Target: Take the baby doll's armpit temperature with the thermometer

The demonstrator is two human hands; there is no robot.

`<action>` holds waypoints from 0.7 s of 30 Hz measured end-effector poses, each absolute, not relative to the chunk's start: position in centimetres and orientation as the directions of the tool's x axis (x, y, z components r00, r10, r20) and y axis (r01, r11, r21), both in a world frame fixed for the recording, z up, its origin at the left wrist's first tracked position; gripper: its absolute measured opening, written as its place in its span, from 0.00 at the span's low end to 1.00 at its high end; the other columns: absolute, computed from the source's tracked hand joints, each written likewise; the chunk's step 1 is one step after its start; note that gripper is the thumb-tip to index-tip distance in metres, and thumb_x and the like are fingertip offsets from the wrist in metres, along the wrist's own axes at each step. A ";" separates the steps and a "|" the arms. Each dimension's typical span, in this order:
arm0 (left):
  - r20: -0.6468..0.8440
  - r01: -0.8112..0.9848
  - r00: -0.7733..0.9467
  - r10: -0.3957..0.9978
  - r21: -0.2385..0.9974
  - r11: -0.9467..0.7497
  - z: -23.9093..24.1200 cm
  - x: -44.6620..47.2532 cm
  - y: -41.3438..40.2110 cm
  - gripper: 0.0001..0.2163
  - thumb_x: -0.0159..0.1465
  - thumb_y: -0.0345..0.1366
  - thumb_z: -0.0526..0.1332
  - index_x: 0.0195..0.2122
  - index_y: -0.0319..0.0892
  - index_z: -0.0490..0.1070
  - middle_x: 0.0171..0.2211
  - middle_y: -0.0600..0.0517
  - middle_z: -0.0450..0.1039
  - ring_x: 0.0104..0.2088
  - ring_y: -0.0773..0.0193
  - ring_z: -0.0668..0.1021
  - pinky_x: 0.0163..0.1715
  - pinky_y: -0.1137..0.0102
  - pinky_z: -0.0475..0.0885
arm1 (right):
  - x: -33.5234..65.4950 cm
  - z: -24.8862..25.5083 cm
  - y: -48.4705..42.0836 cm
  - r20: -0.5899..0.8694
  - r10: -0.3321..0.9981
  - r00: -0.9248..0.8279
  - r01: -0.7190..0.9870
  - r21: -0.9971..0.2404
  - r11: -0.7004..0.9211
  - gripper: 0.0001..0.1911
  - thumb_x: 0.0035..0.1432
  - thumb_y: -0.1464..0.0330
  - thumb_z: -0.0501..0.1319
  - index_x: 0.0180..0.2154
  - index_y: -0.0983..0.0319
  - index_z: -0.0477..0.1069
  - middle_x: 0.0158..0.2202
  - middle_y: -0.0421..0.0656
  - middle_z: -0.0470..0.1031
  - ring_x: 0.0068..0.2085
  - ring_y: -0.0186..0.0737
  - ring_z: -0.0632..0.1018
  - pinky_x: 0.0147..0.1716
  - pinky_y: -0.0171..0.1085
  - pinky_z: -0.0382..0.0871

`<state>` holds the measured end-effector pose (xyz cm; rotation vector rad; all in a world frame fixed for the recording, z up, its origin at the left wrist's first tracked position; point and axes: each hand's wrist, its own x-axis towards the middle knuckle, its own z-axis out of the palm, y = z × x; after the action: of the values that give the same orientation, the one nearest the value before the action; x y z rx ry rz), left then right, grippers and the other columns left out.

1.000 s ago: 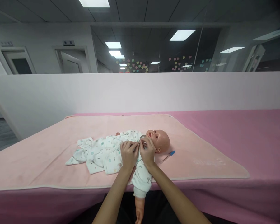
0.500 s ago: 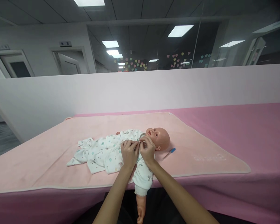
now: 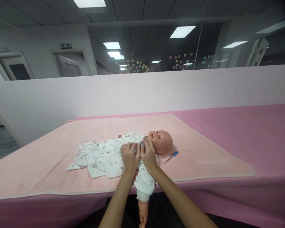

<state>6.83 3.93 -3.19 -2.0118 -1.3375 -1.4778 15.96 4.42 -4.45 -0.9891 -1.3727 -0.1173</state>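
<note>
A baby doll (image 3: 165, 141) lies on its back, head to the right, one arm hanging over the front edge. White printed baby clothes (image 3: 102, 158) cover its body and legs, with the front flap spread towards me. At the doll's upper chest, just below the chin, my left hand (image 3: 130, 154) is closed on the edge of the clothes. Close beside it, my right hand (image 3: 148, 154) pinches the same edge near the collar. Between the fingertips shows a bit of greyish fabric or trim; its details are too small to make out.
The doll rests on a peach blanket (image 3: 211, 148) over a pink table cover (image 3: 263, 139). By the doll's head lies a thin clear stick with a blue end (image 3: 175, 154), perhaps a thermometer. A white partition (image 3: 142, 95) rises behind the table.
My left hand has shifted slightly left and both hands have tilted, the fingers now bent over the collar edge. More of the greyish edge shows between them. The doll has stayed in place.
</note>
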 end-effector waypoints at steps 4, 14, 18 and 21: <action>0.869 0.822 0.006 0.495 0.277 -0.498 -3.1 6.9 3.9 0.07 0.60 0.38 0.56 0.32 0.44 0.72 0.31 0.50 0.72 0.35 0.59 0.70 0.40 0.63 0.60 | 16.0 -4.7 4.5 0.821 0.504 0.269 0.606 -0.551 0.574 0.11 0.55 0.76 0.49 0.40 0.62 0.65 0.38 0.46 0.71 0.43 0.40 0.72 0.43 0.41 0.68; 0.861 0.819 0.069 0.504 0.239 -0.521 -3.0 6.9 3.8 0.06 0.60 0.36 0.56 0.33 0.44 0.72 0.32 0.50 0.73 0.36 0.59 0.70 0.41 0.63 0.60 | 16.3 -4.8 4.9 0.811 0.504 0.296 0.552 -0.576 0.603 0.11 0.56 0.74 0.51 0.41 0.62 0.67 0.38 0.46 0.74 0.40 0.39 0.75 0.40 0.38 0.70; 0.847 0.817 0.094 0.523 0.234 -0.527 -3.0 6.9 3.8 0.06 0.60 0.35 0.56 0.34 0.45 0.73 0.33 0.51 0.73 0.37 0.60 0.70 0.41 0.63 0.60 | 16.4 -4.9 4.8 0.802 0.518 0.297 0.533 -0.589 0.607 0.11 0.57 0.73 0.51 0.40 0.62 0.68 0.38 0.46 0.74 0.40 0.39 0.75 0.40 0.38 0.70; 0.834 0.815 0.115 0.539 0.230 -0.531 -2.9 6.8 3.6 0.06 0.60 0.35 0.56 0.34 0.45 0.73 0.34 0.51 0.73 0.37 0.60 0.70 0.41 0.64 0.59 | 16.5 -5.0 4.9 0.800 0.520 0.299 0.522 -0.594 0.612 0.11 0.57 0.73 0.51 0.39 0.62 0.69 0.37 0.46 0.74 0.41 0.39 0.75 0.41 0.38 0.69</action>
<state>6.80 3.65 -2.93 -2.1118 -1.3315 -1.3787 16.50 4.85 -4.96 -0.9902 -1.3314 -0.0014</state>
